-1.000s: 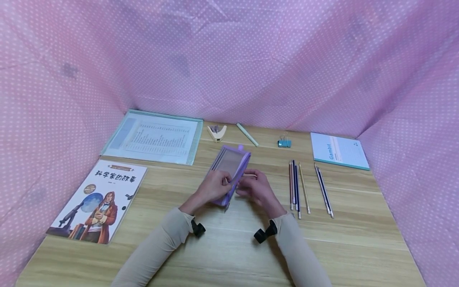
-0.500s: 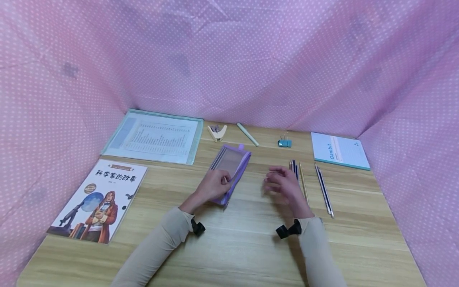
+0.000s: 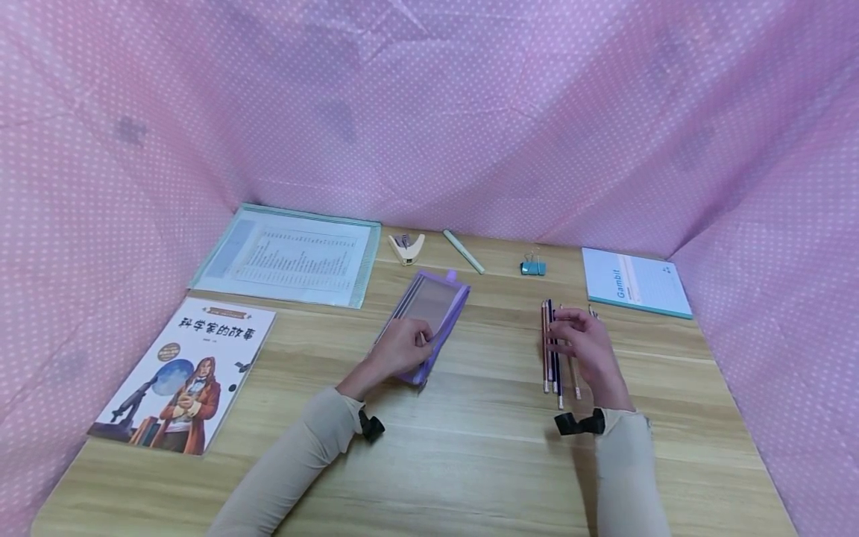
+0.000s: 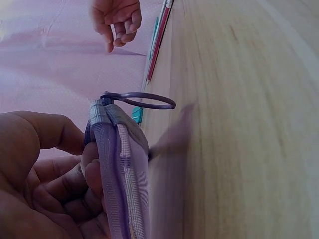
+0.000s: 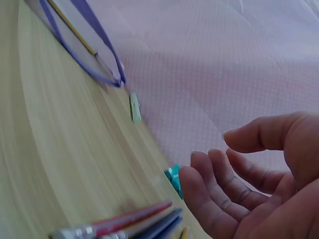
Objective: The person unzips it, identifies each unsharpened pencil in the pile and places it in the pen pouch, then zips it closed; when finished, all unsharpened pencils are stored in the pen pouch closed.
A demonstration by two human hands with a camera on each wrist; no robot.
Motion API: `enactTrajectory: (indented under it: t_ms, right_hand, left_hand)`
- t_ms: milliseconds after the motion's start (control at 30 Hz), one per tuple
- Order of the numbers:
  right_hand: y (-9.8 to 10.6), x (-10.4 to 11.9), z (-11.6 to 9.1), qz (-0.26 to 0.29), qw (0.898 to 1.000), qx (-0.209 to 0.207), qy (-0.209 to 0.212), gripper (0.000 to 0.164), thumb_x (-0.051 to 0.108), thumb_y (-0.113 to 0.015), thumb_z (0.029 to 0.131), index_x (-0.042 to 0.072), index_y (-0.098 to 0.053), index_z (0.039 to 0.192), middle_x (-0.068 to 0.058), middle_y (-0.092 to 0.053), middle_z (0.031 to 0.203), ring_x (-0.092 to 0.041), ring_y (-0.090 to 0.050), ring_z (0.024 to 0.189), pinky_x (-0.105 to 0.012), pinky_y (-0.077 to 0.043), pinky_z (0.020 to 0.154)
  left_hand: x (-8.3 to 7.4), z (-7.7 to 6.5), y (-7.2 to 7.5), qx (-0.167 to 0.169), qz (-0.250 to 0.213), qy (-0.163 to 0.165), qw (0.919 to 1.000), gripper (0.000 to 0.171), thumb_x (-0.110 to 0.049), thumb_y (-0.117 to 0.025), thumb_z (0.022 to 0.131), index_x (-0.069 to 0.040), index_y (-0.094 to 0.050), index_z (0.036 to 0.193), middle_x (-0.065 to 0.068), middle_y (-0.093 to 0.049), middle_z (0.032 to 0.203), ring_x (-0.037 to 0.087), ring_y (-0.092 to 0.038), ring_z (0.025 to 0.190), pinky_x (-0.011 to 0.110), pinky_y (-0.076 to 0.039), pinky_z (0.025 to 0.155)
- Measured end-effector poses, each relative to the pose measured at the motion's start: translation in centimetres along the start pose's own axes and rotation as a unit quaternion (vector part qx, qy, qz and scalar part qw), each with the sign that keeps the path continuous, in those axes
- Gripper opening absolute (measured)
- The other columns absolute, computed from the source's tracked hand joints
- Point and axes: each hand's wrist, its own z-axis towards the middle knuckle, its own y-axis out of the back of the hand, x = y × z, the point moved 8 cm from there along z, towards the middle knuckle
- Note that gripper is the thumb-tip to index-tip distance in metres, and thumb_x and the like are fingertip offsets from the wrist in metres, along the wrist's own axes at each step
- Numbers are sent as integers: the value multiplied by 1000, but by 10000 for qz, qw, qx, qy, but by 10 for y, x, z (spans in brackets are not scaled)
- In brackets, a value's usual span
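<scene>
A purple mesh pencil case [image 3: 432,300] lies slanted on the table in the head view. My left hand [image 3: 401,347] grips its near part; in the left wrist view, thumb and fingers pinch the fabric beside the zipper, whose ring-shaped zipper pull [image 4: 144,99] sticks out. A yellow pencil [image 5: 72,27] shows inside the case's mouth in the right wrist view. My right hand [image 3: 587,349] hovers over the loose pencils [image 3: 546,358], fingers loosely curved and holding nothing. In the head view it covers part of the pencils; the right wrist view shows several pencils [image 5: 144,221] below its fingertips.
Along the back stand out a clear document folder [image 3: 288,257], a cream stapler-like item [image 3: 406,250], a light green pen [image 3: 463,252], a teal binder clip [image 3: 533,267] and a notebook [image 3: 636,283]. A picture-covered book [image 3: 181,377] lies left. Pink dotted cloth [image 3: 429,112] surrounds the table.
My right hand has moved rightward from beside the pencil case to above the loose pencils. The left hand keeps its grip on the case, which stays in place.
</scene>
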Motion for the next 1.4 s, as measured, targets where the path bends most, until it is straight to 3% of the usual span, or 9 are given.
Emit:
enactTrajectory:
  t_ms: [267, 433, 567, 800, 967, 1167, 1400]
  right_hand:
    - [14, -9, 1, -963, 9951, -161, -173, 44, 6, -54, 98, -9, -43, 137, 3, -59, 98, -3, -65, 83, -27, -61, 79]
    - [17, -15, 2, -1391, 9900, -100, -200, 46, 3, -55, 96, -10, -43, 138, 2, -59, 97, -6, -64, 81, -26, -60, 76]
    - [20, -21, 1, -1699, 9853, -118, -160, 45, 3, -57, 95, -10, -45, 136, -7, -60, 104, -7, -63, 81, -27, -61, 75]
    - [26, -28, -3, -2375, 9710, -183, -180, 42, 3, -59, 93, -9, -49, 131, -23, -60, 117, -9, -62, 84, -23, -59, 71]
    - [26, -27, -6, -2670, 9635, -158, -69, 42, 3, -60, 92, -9, -50, 130, -25, -60, 116, -17, -65, 89, -24, -58, 69]
    - [20, -23, -8, -3357, 9418, -86, 165, 46, 8, -62, 91, -9, -52, 132, -26, -63, 116, -38, -65, 107, -27, -57, 75]
    - [15, -25, -10, -3663, 9305, 12, 78, 50, 9, -66, 90, -11, -52, 133, -27, -64, 116, -39, -66, 107, -34, -58, 77]
  left_hand:
    - [1, 1, -2, 30, -14, 11, 10000, 4, -5, -68, 81, -3, -72, 79, 3, -64, 62, 6, -52, 53, 16, -41, 46]
    - [2, 1, -3, 43, -39, 33, 10000, 5, -5, -68, 81, -3, -72, 80, 3, -65, 63, 6, -53, 53, 17, -42, 46]
    - [2, 2, -4, 55, -2, 21, 10000, 5, -5, -69, 82, -3, -72, 80, 3, -66, 63, 6, -54, 53, 17, -43, 46]
    - [1, 1, -3, 59, -18, 39, 10000, 5, -5, -68, 82, -3, -72, 80, 4, -66, 64, 6, -54, 53, 17, -44, 46]
    - [1, 1, -3, 88, -54, 57, 9999, 5, -4, -68, 83, -3, -72, 80, 5, -67, 65, 7, -55, 54, 17, -44, 47]
    - [2, 1, -4, 119, -50, 77, 9999, 5, -4, -68, 83, -3, -73, 81, 4, -67, 66, 7, -55, 54, 17, -45, 48]
    - [2, 2, -4, 94, -37, -15, 9999, 6, -5, -67, 82, -3, -72, 80, 4, -67, 65, 6, -54, 54, 16, -43, 48]
